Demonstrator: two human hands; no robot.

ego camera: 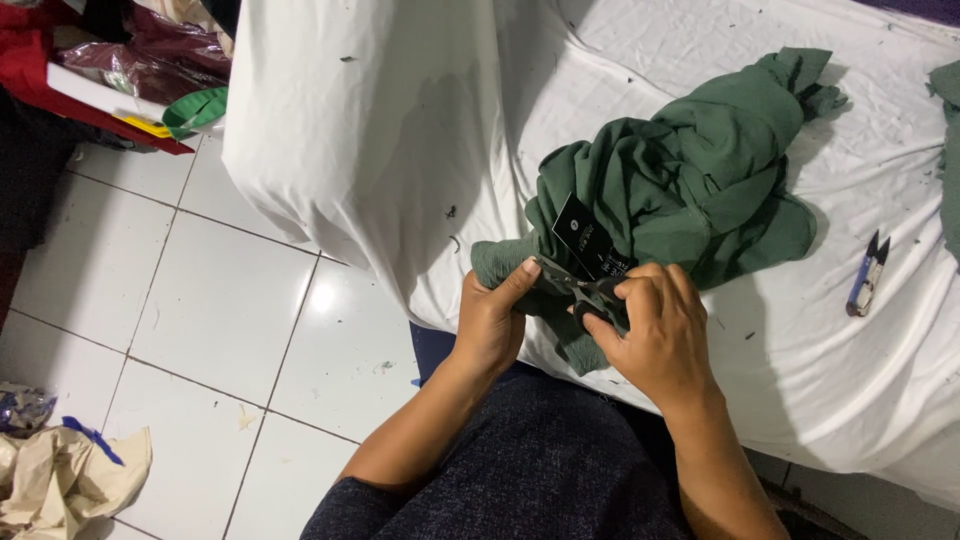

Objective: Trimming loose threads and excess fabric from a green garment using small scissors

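At the table edge, head view: we sit against the near edge of a table draped in a white cloth (350,120), which hangs toward the tiled floor (200,330).
Left hand (492,318): our fingers are curled shut on the hem of the green garment (690,170), thumb pressed on top.
Right hand (655,335): closed around small scissors (585,290), blades at the garment's edge beside a black hang tag (582,232).
Garment: soft, crumpled knit, heaped just beyond our hands.
Open room: bare cloth right of the heap, where blue thread snips (868,275) lie well apart.
Floor: glossy white tiles, crumpled paper (60,480) at the left.
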